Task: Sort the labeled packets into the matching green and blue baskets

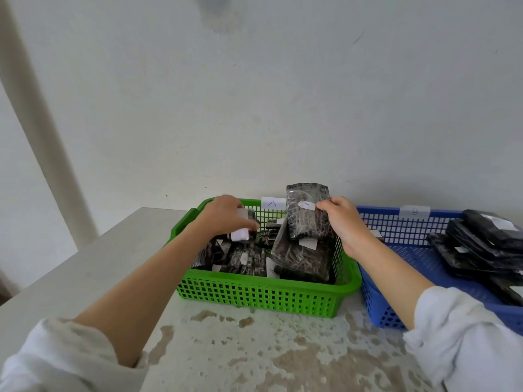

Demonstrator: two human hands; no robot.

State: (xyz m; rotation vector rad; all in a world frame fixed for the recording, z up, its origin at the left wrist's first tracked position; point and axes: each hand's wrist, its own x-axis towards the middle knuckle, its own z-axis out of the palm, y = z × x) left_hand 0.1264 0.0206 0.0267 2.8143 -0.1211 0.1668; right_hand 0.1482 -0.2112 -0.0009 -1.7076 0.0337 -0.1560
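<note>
A green basket [254,295] with a white tag marked A [272,204] on its far rim holds several dark packets with white labels. My right hand [343,222] grips an upright dark packet [305,213], labelled A, over the basket's right side. My left hand [226,215] is closed on a smaller dark packet [244,232] with a white label over the basket's left half. To the right stands a blue basket [396,227] tagged B [415,212], with a stack of dark packets [481,244] inside.
Both baskets sit on a pale, stained tabletop [254,349] pushed against a white wall [283,108]. The table's left edge [70,258] runs diagonally. The baskets touch side by side. My white sleeves fill the lower corners.
</note>
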